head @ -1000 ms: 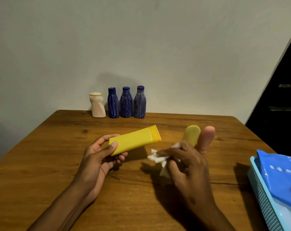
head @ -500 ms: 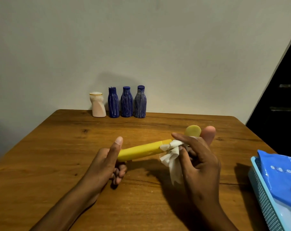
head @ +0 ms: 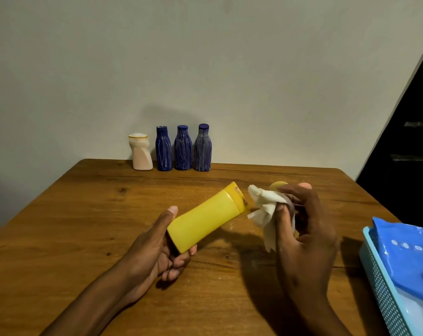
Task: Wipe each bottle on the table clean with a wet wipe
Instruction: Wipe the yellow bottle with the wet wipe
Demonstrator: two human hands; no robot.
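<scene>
The yellow bottle (head: 207, 218) is held lifted above the counter (head: 84, 214), tilted, cap end up and toward the right, its base clamped in the left hand (head: 157, 248) between thumb and curled fingers. A crumpled wet wipe (head: 266, 209) is pinched in the right hand (head: 302, 229), just beside the cap and apparently not touching it. Brown smears are seen on the cap edge (head: 240, 198), so cap cleaning is judged unfinished.

Four more bottles are lined up at the counter's far edge: one pale bottle (head: 140, 152) and three blue bottles (head: 183, 148). Behind the right hand, a yellow rounded top (head: 278, 185) is partly hidden; what it is cannot be told. A blue basket (head: 385, 287) with a blue pack (head: 414, 253) sits at the right edge.

Risks: the grip is only at the base, so a hard push on the cap could lever the bottle out. Smears could be spread by a soiled wipe. The hidden objects could be knocked by the right hand.
</scene>
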